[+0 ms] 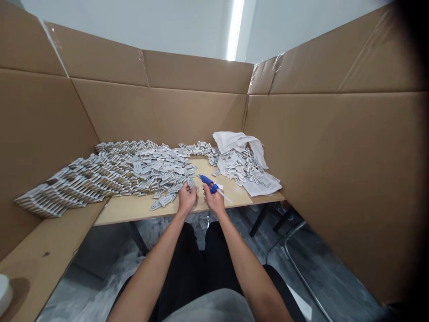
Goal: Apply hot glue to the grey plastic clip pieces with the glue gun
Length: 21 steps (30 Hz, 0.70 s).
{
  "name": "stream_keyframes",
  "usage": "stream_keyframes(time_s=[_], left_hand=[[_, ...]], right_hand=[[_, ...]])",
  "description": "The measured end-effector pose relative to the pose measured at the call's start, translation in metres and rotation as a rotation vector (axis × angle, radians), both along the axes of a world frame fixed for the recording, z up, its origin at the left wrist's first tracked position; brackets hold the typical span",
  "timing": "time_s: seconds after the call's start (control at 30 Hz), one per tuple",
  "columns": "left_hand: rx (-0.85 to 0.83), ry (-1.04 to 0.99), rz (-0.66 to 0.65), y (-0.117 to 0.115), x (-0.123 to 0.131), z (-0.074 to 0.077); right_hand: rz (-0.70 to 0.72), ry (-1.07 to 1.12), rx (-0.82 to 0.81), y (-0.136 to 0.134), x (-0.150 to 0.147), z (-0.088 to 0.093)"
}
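My right hand (214, 200) is wrapped round a blue hot glue gun (208, 182), with a pale glue stick (225, 195) poking out of its back end. The nozzle points up and left, toward the pile. My left hand (187, 197) pinches a small flat grey piece (191, 183) at the right edge of the pile. A large heap of similar grey pieces (164, 167), oval with slots, lies loose just beyond and left of that hand. What the pieces are for does not show.
Neat stacked rows of grey pieces (77, 185) extend to the left. More loose pieces (246, 165) lie on a white plastic bag (261, 185) at the right. Cardboard walls (197, 112) surround the wooden table (134, 210). A metal chair frame (301, 264) stands below right.
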<state>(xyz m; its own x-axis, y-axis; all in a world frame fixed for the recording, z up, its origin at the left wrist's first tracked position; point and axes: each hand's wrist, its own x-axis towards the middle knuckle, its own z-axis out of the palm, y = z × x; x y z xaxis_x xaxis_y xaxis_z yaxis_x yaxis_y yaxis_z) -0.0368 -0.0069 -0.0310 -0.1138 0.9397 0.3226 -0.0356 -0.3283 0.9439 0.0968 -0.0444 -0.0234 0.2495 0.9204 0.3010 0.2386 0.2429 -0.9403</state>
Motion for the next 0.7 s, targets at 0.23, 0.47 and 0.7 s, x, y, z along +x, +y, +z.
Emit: stream_keyframes(time_s=[0.23,0.47,0.7], left_hand=[[-0.075,-0.094,0.05,0.0,0.0,0.003],[0.047,-0.034,0.18,-0.007,-0.002,0.011],[0.017,-0.098,0.205,0.001,-0.008,0.005]], right_hand=[[-0.005,0.336,-0.008,0.015,0.006,-0.001],[0.11,0.293,-0.058,0.013,0.009,-0.001],[0.274,0.221,-0.088,0.004,0.011,0.004]])
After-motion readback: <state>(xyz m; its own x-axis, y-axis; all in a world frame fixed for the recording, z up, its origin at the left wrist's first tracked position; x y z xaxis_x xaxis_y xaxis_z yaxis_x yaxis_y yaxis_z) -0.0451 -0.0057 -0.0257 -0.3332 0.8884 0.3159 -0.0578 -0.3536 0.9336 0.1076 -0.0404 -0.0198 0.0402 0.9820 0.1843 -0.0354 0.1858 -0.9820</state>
